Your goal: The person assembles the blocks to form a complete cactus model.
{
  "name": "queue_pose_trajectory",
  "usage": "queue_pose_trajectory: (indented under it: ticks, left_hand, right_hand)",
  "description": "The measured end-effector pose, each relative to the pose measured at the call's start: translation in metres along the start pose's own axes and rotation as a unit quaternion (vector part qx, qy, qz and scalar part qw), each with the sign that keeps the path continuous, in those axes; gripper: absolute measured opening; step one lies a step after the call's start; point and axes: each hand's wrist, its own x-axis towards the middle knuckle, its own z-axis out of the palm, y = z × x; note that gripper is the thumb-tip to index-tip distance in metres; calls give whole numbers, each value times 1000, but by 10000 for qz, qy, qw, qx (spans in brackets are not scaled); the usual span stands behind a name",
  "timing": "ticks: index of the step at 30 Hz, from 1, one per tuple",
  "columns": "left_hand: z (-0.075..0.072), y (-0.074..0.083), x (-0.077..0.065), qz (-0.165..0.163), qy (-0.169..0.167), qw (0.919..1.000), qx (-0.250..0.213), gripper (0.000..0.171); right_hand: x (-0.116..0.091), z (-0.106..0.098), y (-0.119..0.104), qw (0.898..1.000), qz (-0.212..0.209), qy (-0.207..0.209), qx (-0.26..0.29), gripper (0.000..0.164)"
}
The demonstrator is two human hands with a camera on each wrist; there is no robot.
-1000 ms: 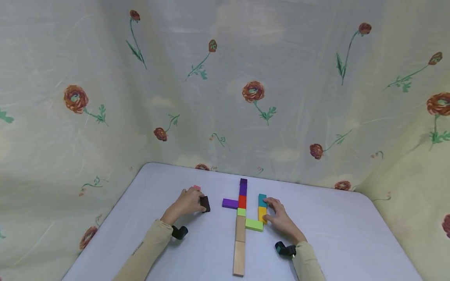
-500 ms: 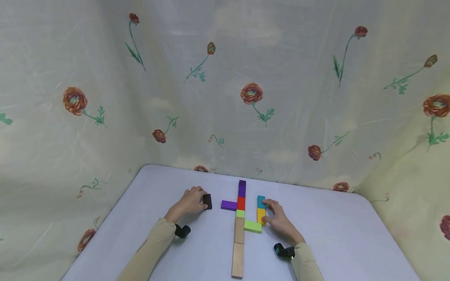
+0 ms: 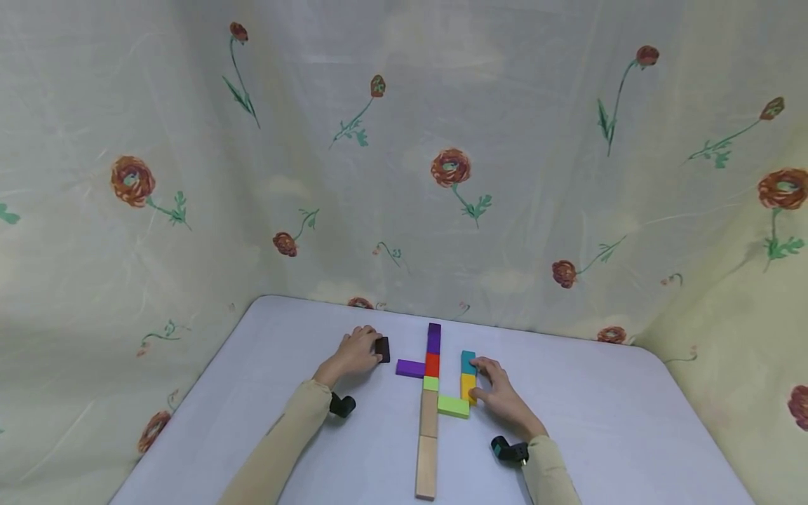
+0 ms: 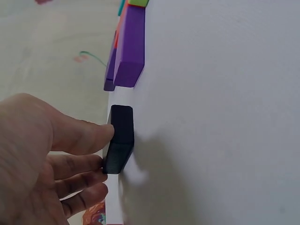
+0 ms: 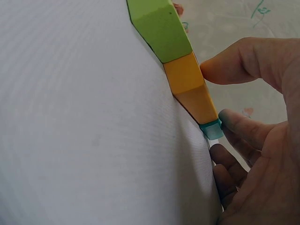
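My left hand [image 3: 358, 351] pinches a black block [image 4: 123, 124] between thumb and fingers, just left of the sideways purple block [image 3: 411, 368]. In the left wrist view the black block tilts close over the table. My right hand [image 3: 499, 397] lies along the right side of a short row, with its thumb at the yellow block [image 5: 190, 86] and its index fingertip at the teal block [image 5: 213, 130]. Its other fingers curve loosely beside them. The yellow block meets the end of a lime green block [image 3: 454, 407].
A column of blocks runs up the middle of the white table [image 3: 600, 421]: wooden blocks [image 3: 427, 449], a small lime block [image 3: 431, 384], a red block [image 3: 432, 365] and dark purple at the far end. A flowered curtain [image 3: 404, 210] hangs behind and at both sides.
My left hand has carried the black block right and away from me, toward the sideways purple block. The pink block beyond it has gone behind the hand. My right hand has stayed put.
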Motion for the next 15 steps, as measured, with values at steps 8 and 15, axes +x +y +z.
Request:
queue_pose_trajectory:
  ticks: [8,15]
  left_hand:
    - [5,5,12,27,-41,9997,-219,47]
    - [11,10,17,103,-37,9993,-367,48]
  right_hand:
    - [-1,0,-1,10000,30,9,-25,61]
    - [0,0,0,10000,14,9,-3,60]
